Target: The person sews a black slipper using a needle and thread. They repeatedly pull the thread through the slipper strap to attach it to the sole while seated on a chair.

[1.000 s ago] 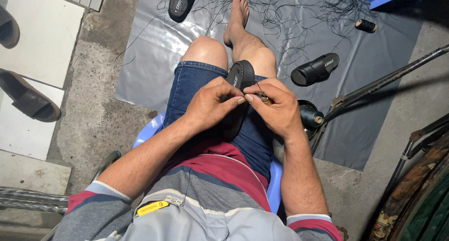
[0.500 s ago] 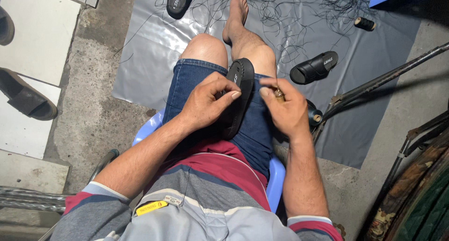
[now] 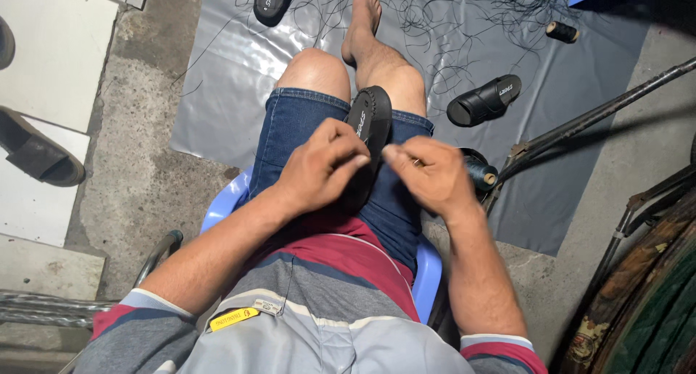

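Note:
A black slide sandal (image 3: 370, 131) lies between my thighs on my denim shorts, sole edge up. My left hand (image 3: 319, 167) rests on its near end with fingers curled over it. My right hand (image 3: 428, 174) sits just right of the sandal, thumb and fingers pinched together on something small and thin that I cannot make out. A dark thread spool (image 3: 480, 169) stands beside my right thigh, partly hidden by that hand.
I sit on a blue plastic chair (image 3: 225, 200) over a grey plastic sheet (image 3: 239, 62) strewn with loose black thread. More black sandals (image 3: 484, 100) lie on the sheet, another spool (image 3: 562, 31) far right. A metal bar (image 3: 594, 116) crosses the right side.
My right hand has drawn back toward the sandal, now close to my left hand. The left hand has slid down the sandal, fingers curled more tightly.

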